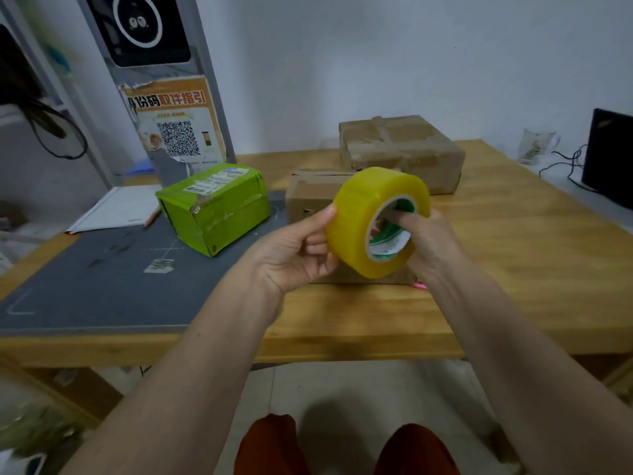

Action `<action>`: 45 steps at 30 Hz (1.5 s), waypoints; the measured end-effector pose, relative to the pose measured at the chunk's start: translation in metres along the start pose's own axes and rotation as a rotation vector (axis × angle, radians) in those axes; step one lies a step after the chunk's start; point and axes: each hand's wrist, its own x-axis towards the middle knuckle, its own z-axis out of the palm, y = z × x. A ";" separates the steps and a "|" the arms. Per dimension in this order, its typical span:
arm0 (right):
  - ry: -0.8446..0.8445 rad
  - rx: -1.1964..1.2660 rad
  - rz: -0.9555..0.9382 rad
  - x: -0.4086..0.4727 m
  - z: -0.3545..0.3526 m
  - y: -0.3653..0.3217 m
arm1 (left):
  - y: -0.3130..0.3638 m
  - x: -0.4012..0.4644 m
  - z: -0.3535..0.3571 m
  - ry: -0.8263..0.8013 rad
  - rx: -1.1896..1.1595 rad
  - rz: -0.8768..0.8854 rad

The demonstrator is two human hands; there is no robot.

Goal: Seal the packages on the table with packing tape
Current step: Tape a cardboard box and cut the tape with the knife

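I see the thick yellow roll of packing tape (376,221) held above the wooden bench (513,252), between both hands. My right hand (428,241), at its 3 o'clock, hooks fingers into the core; my left hand (294,255), at 9 o'clock, pinches the outer rim. A plain brown cardboard box (308,197) sits directly behind the roll, a green taped box (215,207) at 10 o'clock.

A grey mat (102,289) covers the left part of the wooden bench (513,262). White papers (116,209) lie at its far left corner. Behind them stands a grey panel bearing an orange QR-code poster (178,121). At far right, a glass mug (536,145), black cables (565,164) and a black box (609,156).
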 end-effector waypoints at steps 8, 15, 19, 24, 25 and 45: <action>0.134 -0.365 -0.365 -0.008 -0.017 0.008 | -0.025 -0.013 0.023 0.083 -0.292 -0.155; 0.147 -0.557 -0.525 -0.015 -0.025 0.003 | -0.020 -0.022 0.033 0.140 -0.164 -0.051; 0.147 -0.608 -0.579 -0.020 -0.026 0.008 | -0.021 -0.027 0.040 0.172 -0.044 0.019; 0.252 -0.455 -0.425 -0.022 -0.024 0.011 | -0.028 -0.030 0.036 0.207 0.109 0.327; 0.272 -0.338 -0.349 -0.024 -0.022 0.012 | -0.030 -0.029 0.030 0.211 0.201 0.399; -0.305 -0.623 -0.016 -0.072 0.020 -0.003 | -0.052 -0.015 -0.005 0.299 1.415 0.941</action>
